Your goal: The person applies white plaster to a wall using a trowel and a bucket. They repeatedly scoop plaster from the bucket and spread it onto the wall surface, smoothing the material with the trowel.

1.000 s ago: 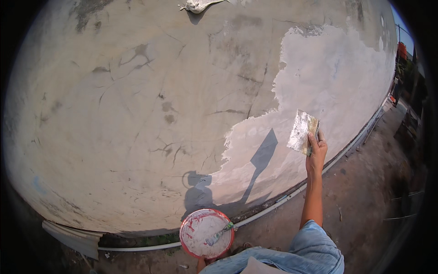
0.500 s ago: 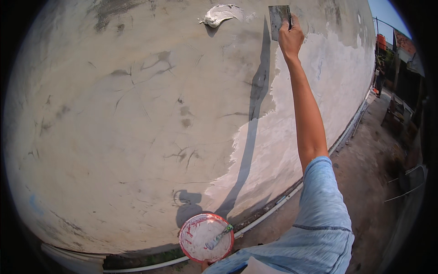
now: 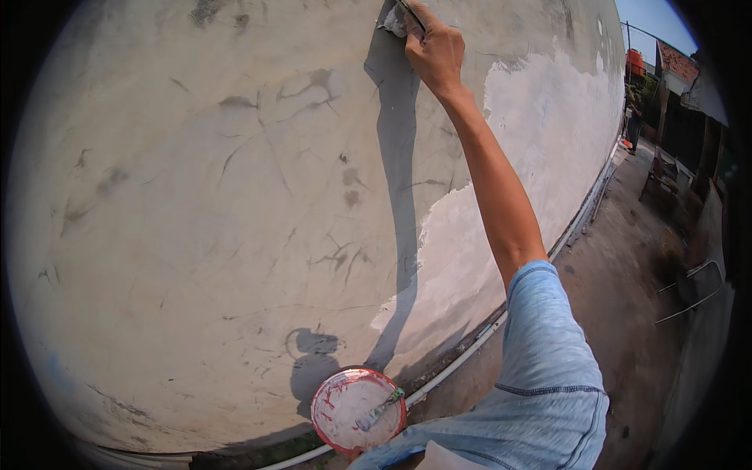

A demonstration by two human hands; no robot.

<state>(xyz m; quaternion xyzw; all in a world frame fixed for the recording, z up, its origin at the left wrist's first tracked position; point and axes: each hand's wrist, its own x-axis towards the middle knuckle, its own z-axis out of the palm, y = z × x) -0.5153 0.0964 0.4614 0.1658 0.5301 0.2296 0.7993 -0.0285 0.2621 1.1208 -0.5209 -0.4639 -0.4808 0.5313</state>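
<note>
At the top of the plastered wall [image 3: 235, 180], my right hand [image 3: 439, 56] is closed around a flat metal putty scraper [image 3: 407, 14], seen nearly edge-on. Its blade is beside a lump of white putty [image 3: 394, 25] on the wall, partly hidden by blade and hand. Low in the view is a red-rimmed bucket [image 3: 316, 407] with whitish putty [image 3: 352, 403] inside. A putty knife [image 3: 380, 409] with a green, smeared handle rests in it, handle toward the right rim. Just a bit of my left hand [image 3: 356, 452] shows at the bucket's near edge, gripping it; most fingers are hidden.
A pale coat of putty [image 3: 540, 133] with a ragged edge covers the wall's right part. White pipe [image 3: 454, 366] runs along the wall's foot beside a concrete path [image 3: 603, 298]. Far right are a metal-framed object [image 3: 693, 294], an orange tank [image 3: 634, 61] and a distant person [image 3: 633, 129].
My right hand has moved left with the scraper, from the coat's upper edge to the putty lump. The blade has turned from face-on to nearly edge-on. The bucket stays almost in place.
</note>
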